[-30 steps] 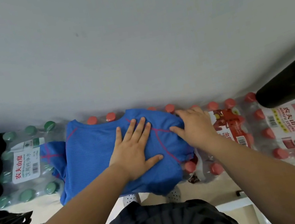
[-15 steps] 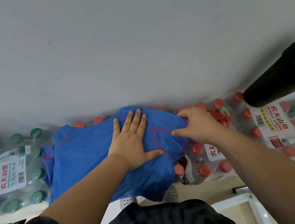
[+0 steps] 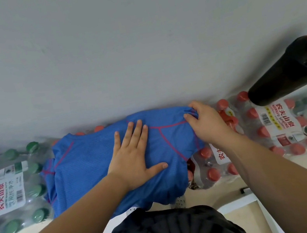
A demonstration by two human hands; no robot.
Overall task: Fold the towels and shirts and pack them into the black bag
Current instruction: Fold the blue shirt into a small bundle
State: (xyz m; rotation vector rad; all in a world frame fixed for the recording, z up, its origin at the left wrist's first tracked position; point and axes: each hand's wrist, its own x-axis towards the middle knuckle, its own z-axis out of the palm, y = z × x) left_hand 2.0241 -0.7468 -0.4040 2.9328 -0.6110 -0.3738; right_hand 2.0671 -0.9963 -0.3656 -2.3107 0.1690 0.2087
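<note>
Blue with pink seams, the shirt (image 3: 87, 165) is lying spread over packs of water bottles (image 3: 273, 126), its long side running left to right. The left hand (image 3: 133, 161) is pressing flat on the middle, fingers (image 3: 137, 133) straight and holding nothing. The right hand (image 3: 205, 125) is reaching to the far right corner, its fingers curling round a bunched bit of cloth there. So the loose part is sitting to the right of the flat hand. The right hand is nearer and is probably getting ready to fold that side over to the left.
</note>
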